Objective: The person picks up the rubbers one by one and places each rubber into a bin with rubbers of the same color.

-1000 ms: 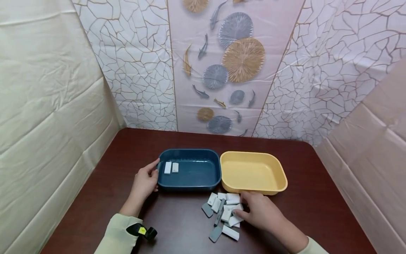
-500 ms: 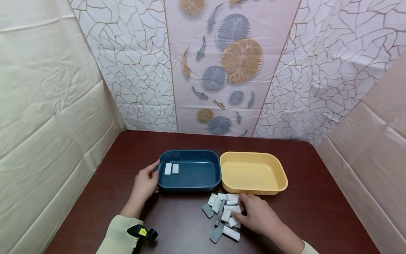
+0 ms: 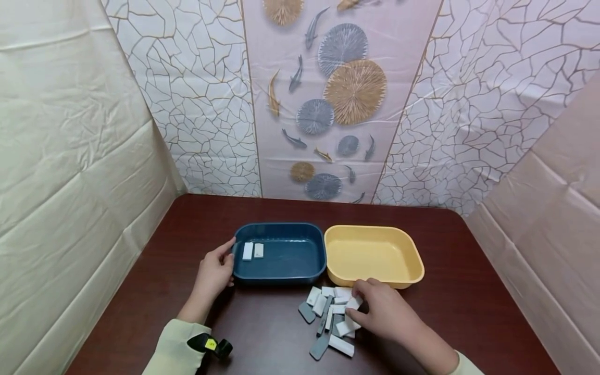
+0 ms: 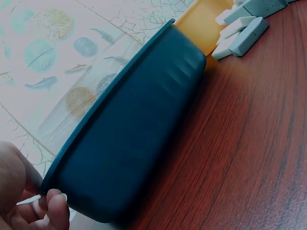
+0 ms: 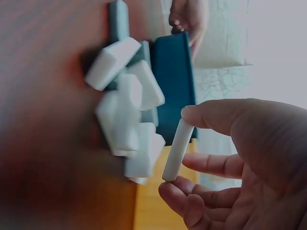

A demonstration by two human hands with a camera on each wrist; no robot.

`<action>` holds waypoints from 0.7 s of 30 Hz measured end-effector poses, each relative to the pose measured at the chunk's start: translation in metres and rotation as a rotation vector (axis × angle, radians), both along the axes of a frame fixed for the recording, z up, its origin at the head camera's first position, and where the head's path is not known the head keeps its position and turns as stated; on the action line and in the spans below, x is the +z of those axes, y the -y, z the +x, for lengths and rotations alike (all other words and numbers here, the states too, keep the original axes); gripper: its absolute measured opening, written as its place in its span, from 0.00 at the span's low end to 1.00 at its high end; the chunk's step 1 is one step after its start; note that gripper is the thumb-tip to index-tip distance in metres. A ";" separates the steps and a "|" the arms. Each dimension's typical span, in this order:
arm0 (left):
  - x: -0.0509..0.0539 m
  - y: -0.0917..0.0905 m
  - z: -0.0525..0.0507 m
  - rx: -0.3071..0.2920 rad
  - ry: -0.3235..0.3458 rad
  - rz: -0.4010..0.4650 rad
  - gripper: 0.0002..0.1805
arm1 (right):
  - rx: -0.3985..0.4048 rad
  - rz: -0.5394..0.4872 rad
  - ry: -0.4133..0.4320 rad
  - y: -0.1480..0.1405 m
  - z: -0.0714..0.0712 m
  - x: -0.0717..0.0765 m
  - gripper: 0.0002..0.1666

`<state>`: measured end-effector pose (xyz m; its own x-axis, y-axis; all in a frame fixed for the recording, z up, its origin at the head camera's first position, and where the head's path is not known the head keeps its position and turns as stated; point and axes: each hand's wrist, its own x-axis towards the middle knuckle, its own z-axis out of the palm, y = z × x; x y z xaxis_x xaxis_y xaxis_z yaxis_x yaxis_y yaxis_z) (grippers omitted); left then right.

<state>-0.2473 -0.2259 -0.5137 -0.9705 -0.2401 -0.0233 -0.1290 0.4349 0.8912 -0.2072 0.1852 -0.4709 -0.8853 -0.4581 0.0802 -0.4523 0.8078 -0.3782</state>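
At the near side of the yellow tray [image 3: 374, 254], my right hand [image 3: 385, 311] holds a small white block [image 5: 178, 151] by its two ends, thumb on one and fingertips on the other. The right wrist view has it raised above a heap of white blocks [image 5: 127, 112] and grey blocks [image 5: 119, 24]. My left hand [image 3: 213, 274] grips the left end of the dark blue tray [image 3: 290, 259] at its rim. In the left wrist view the fingers [image 4: 57, 211] curl at the tray's corner. Two white blocks [image 3: 247, 251] lie inside the blue tray, side by side.
Both trays stand side by side on the dark red-brown table [image 3: 272, 323], their ends touching or nearly so. Flat grey pieces [image 3: 307, 312] lie at the heap's left and near edges. A patterned cloth backdrop [image 3: 319, 104] rises behind the table, with cream cloth walls at both sides.
My right hand has picked a white block out of the heap and lifted it a little. Several blocks near its fingers have shifted, baring a grey one. The left hand stays on the blue tray.
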 end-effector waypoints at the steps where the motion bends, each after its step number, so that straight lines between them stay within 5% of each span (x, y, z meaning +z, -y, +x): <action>1: 0.000 0.000 0.000 0.000 -0.001 0.000 0.27 | 0.013 -0.001 -0.013 0.000 -0.001 0.004 0.19; 21: -0.003 0.001 -0.001 0.010 0.002 0.001 0.28 | 0.120 -0.007 -0.067 0.041 -0.045 0.039 0.19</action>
<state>-0.2484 -0.2269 -0.5167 -0.9680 -0.2496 -0.0254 -0.1349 0.4327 0.8914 -0.2522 0.1439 -0.4323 -0.8167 -0.5598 0.1402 -0.5698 0.7439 -0.3492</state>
